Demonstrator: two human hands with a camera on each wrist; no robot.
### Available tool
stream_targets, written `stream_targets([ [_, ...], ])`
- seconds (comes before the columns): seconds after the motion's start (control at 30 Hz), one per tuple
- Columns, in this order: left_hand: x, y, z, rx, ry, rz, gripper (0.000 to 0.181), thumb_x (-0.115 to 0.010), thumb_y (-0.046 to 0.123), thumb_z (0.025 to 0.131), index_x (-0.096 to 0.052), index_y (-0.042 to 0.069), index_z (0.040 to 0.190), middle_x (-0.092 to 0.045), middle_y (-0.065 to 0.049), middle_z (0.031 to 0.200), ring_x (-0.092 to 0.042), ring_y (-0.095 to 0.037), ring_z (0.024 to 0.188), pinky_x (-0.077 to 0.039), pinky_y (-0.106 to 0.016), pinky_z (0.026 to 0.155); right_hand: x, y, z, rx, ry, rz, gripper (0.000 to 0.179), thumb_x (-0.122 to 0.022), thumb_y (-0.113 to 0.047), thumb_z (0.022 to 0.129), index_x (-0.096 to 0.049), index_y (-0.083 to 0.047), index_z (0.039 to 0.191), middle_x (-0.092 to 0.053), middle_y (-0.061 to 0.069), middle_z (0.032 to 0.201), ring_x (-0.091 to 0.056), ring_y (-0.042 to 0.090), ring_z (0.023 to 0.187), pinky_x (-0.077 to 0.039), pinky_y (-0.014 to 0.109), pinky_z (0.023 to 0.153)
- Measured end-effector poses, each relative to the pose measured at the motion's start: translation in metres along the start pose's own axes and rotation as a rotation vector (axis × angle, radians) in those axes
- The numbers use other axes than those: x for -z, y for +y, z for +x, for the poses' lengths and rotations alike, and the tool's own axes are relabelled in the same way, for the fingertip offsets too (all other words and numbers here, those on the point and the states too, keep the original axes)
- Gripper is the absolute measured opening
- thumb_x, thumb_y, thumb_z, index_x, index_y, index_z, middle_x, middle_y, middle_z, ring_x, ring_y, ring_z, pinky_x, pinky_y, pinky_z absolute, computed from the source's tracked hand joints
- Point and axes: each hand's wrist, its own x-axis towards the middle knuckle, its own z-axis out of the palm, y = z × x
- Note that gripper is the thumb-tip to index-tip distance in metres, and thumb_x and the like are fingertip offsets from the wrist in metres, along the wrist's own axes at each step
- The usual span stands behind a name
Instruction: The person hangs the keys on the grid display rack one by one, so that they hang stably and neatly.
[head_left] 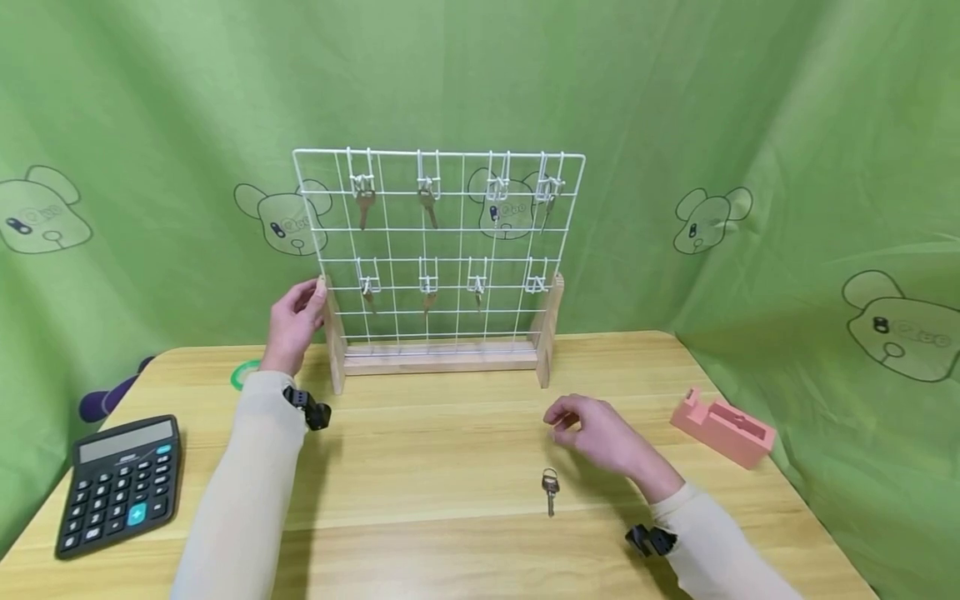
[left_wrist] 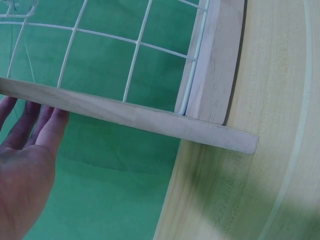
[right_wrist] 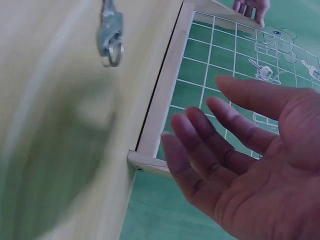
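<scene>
A white wire grid rack with wooden side posts stands at the back of the table, several keys hanging from its hooks. At the top of its left post, my left hand grips the wood, thumb at the front edge; in the left wrist view its fingers meet the post's outer side. My right hand hovers over the table with loosely bent fingers and holds nothing. Nearer the table's front, a single key with a ring lies just below that hand. The lower right hook bears no key.
On the left lies a black calculator, with a green ring behind my left forearm. A pink tape dispenser stands near the right edge. Green curtains surround the wooden table.
</scene>
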Motion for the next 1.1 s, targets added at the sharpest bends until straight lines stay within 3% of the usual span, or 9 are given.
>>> stream_targets([
  [0.27, 0.000, 0.002, 0.001, 0.004, -0.007, -0.004, 0.056, -0.057, 0.034, 0.099, -0.043, 0.008, 0.147, -0.043, -0.015, 0.147, -0.044, -0.029, 0.131, -0.043, -0.032, 0.107, -0.011, 0.005, -0.012, -0.012, -0.111, -0.084, 0.024, -0.075, -0.001, 0.082, -0.066, -0.001, 0.104, -0.064, 0.003, 0.090, -0.058, 0.015, 0.083, -0.055, 0.031, 0.077],
  [0.4, 0.000, -0.001, 0.001, 0.009, -0.004, 0.005, 0.056, -0.057, 0.035, 0.099, -0.043, 0.008, 0.146, -0.043, -0.016, 0.147, -0.045, -0.029, 0.131, -0.044, -0.032, 0.106, -0.018, 0.007, -0.016, -0.027, -0.129, -0.154, 0.025, -0.077, -0.003, 0.080, -0.067, -0.004, 0.103, -0.062, 0.000, 0.088, -0.056, 0.013, 0.081, -0.054, 0.032, 0.076],
  [0.6, 0.000, -0.002, 0.000, 0.014, -0.003, 0.001, 0.057, -0.057, 0.036, 0.099, -0.043, 0.008, 0.146, -0.043, -0.017, 0.147, -0.044, -0.031, 0.131, -0.043, -0.033, 0.107, -0.026, 0.014, -0.019, 0.022, -0.141, -0.233, 0.028, -0.078, -0.004, 0.078, -0.068, -0.004, 0.104, -0.060, -0.002, 0.090, -0.056, 0.016, 0.083, -0.054, 0.036, 0.078],
  [0.83, 0.001, -0.002, -0.001, 0.013, 0.004, -0.002, 0.056, -0.057, 0.035, 0.099, -0.043, 0.007, 0.146, -0.043, -0.017, 0.146, -0.044, -0.031, 0.131, -0.043, -0.032, 0.106, -0.030, 0.018, -0.019, 0.065, -0.146, -0.234, 0.025, -0.079, -0.004, 0.079, -0.067, -0.004, 0.101, -0.054, -0.002, 0.087, -0.052, 0.015, 0.080, -0.052, 0.029, 0.071],
  [1.1, 0.000, 0.000, 0.000, 0.009, 0.002, -0.012, 0.055, -0.057, 0.033, 0.099, -0.044, 0.007, 0.146, -0.044, -0.017, 0.146, -0.045, -0.030, 0.131, -0.044, -0.029, 0.105, -0.032, 0.020, -0.017, 0.038, -0.139, -0.224, 0.018, -0.078, -0.003, 0.080, -0.065, -0.008, 0.092, -0.053, -0.002, 0.085, -0.051, 0.015, 0.078, -0.051, 0.027, 0.067],
])
